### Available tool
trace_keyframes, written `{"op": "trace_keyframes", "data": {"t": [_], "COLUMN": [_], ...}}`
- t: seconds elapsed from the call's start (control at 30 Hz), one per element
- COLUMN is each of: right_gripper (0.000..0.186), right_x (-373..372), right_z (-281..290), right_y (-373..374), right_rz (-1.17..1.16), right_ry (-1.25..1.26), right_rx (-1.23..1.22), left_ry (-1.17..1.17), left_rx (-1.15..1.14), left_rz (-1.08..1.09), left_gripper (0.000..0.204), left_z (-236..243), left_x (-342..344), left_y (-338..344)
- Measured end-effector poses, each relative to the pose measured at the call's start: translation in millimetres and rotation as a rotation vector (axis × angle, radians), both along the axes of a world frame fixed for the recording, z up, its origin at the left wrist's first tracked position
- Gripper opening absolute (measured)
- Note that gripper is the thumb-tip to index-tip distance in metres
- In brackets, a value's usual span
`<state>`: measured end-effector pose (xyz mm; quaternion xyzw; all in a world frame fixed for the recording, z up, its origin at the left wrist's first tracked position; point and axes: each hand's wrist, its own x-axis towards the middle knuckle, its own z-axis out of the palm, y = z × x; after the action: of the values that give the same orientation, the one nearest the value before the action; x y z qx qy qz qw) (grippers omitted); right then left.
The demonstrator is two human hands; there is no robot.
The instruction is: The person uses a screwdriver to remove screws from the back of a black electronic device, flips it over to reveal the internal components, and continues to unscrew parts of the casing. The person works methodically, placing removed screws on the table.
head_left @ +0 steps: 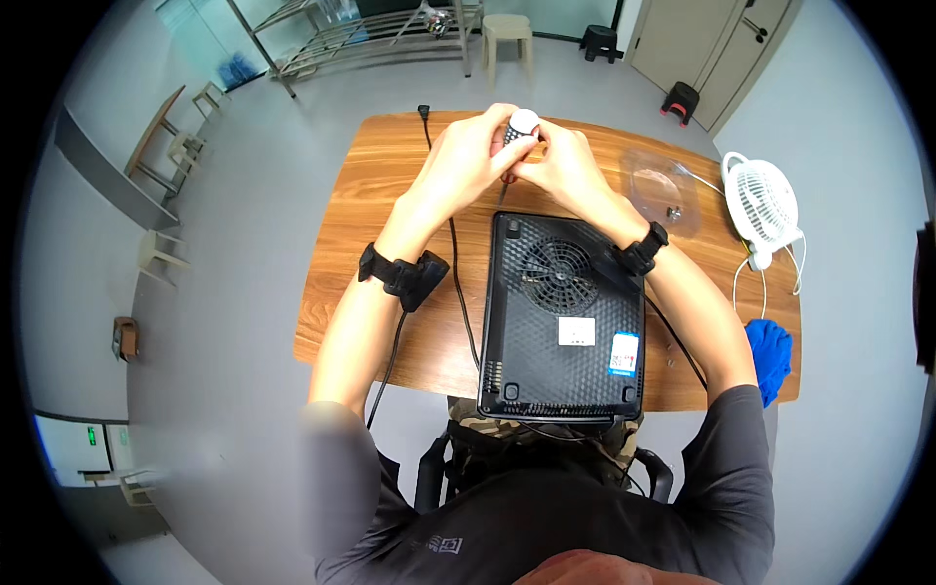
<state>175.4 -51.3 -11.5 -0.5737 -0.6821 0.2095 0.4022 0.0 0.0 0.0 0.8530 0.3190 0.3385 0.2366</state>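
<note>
Above the far half of the wooden table point(395, 195), the left hand point(470, 156) and the right hand point(561, 168) come together on one small thing, a dark handle with a white round cap point(524, 122). The left hand has its fingers closed around this handle from the left side, and the right hand grips it from the right; how the hidden fingertips are placed, I cannot tell. Below the hands, a thin dark rod point(503, 192) is visible; I cannot tell if it belongs to the handle.

Nearer to the person lies a black induction cooker point(531, 336), with its underside up, showing a round fan grille point(559, 275) and two labels. The right forearm passes over its far right corner. To the left of it, a black power cord point(462, 292) runs along the table, partly covered by the left hand.

On the right side of the table there are a clear plastic tray point(648, 219) with small metal pieces point(674, 213) in it, a white desk fan point(760, 203) and, near the edge, a blue cloth point(770, 361).
</note>
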Motion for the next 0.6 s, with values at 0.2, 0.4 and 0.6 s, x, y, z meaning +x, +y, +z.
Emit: {"op": "trace_keyframes", "data": {"t": [0.2,0.4,0.6], "right_gripper": [0.042,0.044,0.044], "right_x": [-4.5,-7.7,-2.4], "right_z": [-16.1,-32.6,-47.6], "right_y": [25.3,32.2,37.9], "right_rz": [-0.008,-0.02,0.025], "right_ry": [-0.103,-0.141,-0.136], "right_rx": [-0.031,-0.036,0.014], "left_ry": [-0.047,-0.097,-0.03], "left_rx": [-0.02,-0.055,-0.1], "left_rz": [-0.058,-0.048,-0.053], "left_gripper": [0.038,0.035,0.043], "left_z": [-25.5,-42.5,-41.5], "left_x": [-11.7,-15.4,-18.9], "left_y": [30.3,32.1,29.7]}}
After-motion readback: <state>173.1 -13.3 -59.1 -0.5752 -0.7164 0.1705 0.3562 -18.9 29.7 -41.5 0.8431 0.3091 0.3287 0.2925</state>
